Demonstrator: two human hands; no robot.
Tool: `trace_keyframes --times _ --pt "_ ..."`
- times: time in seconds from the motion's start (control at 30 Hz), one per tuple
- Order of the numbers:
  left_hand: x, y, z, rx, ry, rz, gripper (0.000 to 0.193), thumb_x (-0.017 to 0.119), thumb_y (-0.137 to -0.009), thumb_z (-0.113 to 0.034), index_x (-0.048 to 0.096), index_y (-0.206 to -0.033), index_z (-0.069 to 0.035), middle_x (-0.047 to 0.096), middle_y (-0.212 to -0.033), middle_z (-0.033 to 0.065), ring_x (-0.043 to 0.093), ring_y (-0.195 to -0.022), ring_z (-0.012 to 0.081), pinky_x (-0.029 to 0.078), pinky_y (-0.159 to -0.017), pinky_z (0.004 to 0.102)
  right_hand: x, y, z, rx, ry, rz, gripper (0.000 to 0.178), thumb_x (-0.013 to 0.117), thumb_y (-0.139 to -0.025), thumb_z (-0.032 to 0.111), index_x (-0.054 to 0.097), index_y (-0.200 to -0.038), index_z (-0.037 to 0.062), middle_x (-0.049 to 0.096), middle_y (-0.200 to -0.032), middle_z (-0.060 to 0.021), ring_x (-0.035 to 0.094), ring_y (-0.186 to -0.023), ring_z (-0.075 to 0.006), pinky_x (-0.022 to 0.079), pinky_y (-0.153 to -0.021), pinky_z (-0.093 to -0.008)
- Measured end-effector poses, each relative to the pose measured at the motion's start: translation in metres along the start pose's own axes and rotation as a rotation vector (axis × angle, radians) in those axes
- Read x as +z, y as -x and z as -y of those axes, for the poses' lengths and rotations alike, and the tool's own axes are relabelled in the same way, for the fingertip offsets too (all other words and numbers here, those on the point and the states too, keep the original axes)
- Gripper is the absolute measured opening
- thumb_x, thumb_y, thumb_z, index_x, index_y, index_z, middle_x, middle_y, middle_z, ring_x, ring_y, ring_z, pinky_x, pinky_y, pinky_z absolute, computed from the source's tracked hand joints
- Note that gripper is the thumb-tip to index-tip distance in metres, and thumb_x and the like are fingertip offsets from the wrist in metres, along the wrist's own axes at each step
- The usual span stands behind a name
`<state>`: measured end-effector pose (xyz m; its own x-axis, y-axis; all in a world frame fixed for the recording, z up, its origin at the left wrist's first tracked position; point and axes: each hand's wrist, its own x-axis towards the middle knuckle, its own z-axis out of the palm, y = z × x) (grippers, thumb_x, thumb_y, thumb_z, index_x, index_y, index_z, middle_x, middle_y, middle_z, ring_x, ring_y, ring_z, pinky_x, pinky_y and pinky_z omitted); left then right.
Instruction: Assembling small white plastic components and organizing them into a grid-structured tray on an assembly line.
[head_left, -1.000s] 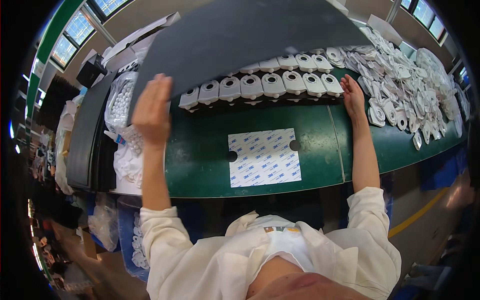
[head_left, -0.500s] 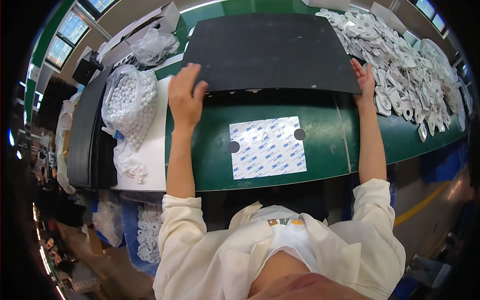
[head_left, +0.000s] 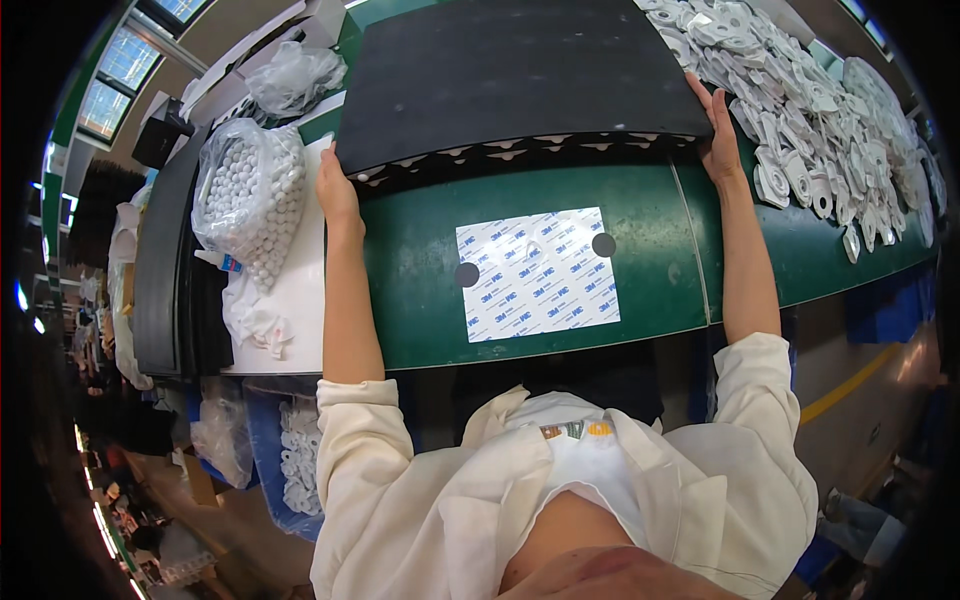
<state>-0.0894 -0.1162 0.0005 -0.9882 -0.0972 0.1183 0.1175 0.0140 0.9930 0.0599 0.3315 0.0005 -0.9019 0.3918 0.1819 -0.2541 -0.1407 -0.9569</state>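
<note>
A wide stack of black sheets (head_left: 520,85) lies across the far middle of the green table, with white pieces showing between its layers along the near edge. My left hand (head_left: 338,195) is at the stack's near left corner, fingers stretched along its side. Against the right edge rests my right hand (head_left: 720,140), its fingers extended and apart from the thumb. Neither hand is closed round the sheets. Nearer to me lies a white sheet with blue print (head_left: 540,275), with a black disc (head_left: 467,274) on its left edge and another black disc (head_left: 603,245) on its right.
At the left, a clear bag of white balls (head_left: 250,195) sits by a small bottle (head_left: 217,260) and crumpled white tissue (head_left: 258,318). Black boards (head_left: 165,270) stand beyond them. White plastic parts (head_left: 800,120) are heaped at the right. A blue bin (head_left: 270,470) is below the table.
My left hand has come down from above the stack to its left side. My right hand has moved up slightly along the right edge. The stack's layered near edge now shows.
</note>
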Motion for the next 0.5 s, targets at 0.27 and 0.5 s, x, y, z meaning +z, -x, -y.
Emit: trace_keyframes --times 0.27,0.5 --pt "0.008 0.0026 0.0013 0.018 0.037 -0.07 0.047 0.029 -0.097 -0.031 0.052 -0.118 0.003 0.055 -0.115 0.009 0.049 -0.105 0.0177 0.033 -0.094 0.0287 0.0047 -0.0007 0.0002 0.01 0.022 -0.063 0.064 0.024 -0.093 0.052 0.034 -0.135 0.0041 0.038 -0.135 -0.0122 0.039 -0.122 -0.021 0.027 -0.103 -0.0291" --pt "0.0105 0.0051 0.0007 0.01 0.06 -0.096 0.048 0.029 -0.097 -0.032 0.048 -0.121 0.006 0.053 -0.118 0.0114 0.049 -0.108 0.0191 0.034 -0.094 0.0283 -0.0005 -0.006 -0.0063 0.016 -0.034 -0.088 0.065 0.023 -0.093 0.052 0.035 -0.134 0.0031 0.04 -0.134 -0.0122 0.041 -0.121 -0.0217 0.029 -0.102 -0.0299"
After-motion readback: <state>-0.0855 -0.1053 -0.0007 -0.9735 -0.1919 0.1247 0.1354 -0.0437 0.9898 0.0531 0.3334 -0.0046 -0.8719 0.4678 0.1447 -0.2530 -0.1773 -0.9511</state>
